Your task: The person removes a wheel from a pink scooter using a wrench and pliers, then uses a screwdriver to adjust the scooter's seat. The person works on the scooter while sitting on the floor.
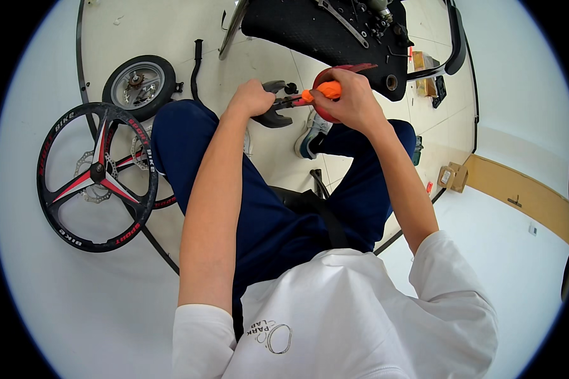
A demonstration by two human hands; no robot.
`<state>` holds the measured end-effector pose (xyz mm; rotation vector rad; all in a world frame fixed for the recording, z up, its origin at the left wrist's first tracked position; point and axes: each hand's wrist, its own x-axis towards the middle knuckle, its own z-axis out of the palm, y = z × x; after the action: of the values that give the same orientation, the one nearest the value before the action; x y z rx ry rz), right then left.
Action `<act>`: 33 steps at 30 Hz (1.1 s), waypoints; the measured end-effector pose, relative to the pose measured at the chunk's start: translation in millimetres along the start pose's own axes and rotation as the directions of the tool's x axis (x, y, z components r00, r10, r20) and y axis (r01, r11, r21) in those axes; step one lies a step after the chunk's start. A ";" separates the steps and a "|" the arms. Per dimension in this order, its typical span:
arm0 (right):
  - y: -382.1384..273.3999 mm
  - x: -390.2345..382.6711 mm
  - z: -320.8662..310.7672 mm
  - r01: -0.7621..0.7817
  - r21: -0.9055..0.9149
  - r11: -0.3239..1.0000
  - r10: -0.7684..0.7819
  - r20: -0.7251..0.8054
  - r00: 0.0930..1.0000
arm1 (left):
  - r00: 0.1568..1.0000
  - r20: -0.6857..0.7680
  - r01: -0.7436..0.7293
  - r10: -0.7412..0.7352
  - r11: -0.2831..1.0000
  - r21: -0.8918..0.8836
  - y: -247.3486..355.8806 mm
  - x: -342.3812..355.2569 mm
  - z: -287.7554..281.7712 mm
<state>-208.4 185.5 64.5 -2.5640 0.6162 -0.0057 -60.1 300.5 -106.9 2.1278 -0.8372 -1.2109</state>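
Observation:
My left hand (253, 99) is closed round the edge of a dark grey curved part (273, 119), held above the floor between my knees. My right hand (355, 101) grips a screwdriver by its bright orange handle (330, 90). Its thin shaft points left toward the dark part; whether the tip touches it I cannot tell. A red curved piece (354, 67) shows behind and around my right hand, and it seems joined to the dark part. My right fingers partly cover both the handle and the red piece.
Ahead stands a black chair (284, 22) bearing an adjustable wrench (344, 24) and several small metal parts. Left lie a small tyred wheel (139, 87) and three-spoke wheels (97, 172). A black bent tube (197, 71) lies nearby. Cardboard boxes (452, 177) sit at right.

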 end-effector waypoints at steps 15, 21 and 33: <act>0.5 -1.6 0.0 -0.022 -0.005 1.000 0.022 0.001 1.000 | 0.999 0.029 0.030 -0.030 1.000 -0.010 8.8 -7.4 -6.7; -9.8 -1.4 2.7 -0.006 -0.091 0.996 0.009 0.027 1.000 | 1.000 0.011 -0.007 0.007 1.000 0.001 3.4 -2.1 -2.8; -22.1 0.5 -4.0 0.303 -0.236 0.924 -0.235 0.277 0.932 | 0.997 0.059 0.047 -0.048 0.999 0.008 14.3 -14.5 -8.2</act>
<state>-199.1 200.5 78.3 -2.8377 0.1729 0.3184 -62.2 303.0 -85.2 2.1373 -0.8210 -1.3026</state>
